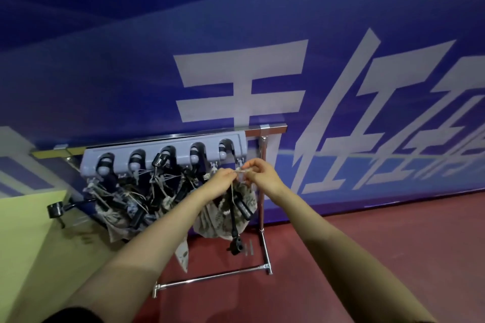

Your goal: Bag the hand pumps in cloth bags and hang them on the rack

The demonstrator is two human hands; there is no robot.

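Both my hands work at the right end of the grey plastic holder strip (162, 151) on the chrome rack (263, 191): my left hand (223, 175) and my right hand (258, 171) each pinch the pale drawstring cord (241, 170) of the patterned cloth bag (223, 217) hanging just below them. To do this well I judge I should keep the loop taut and seat it fully over the small hook — not its tip — before letting go. The black hand pump (236, 215) hangs roughly upright, its long axis near vertical, its hose fitting dangling below the bag — toward the red floor (367, 257).
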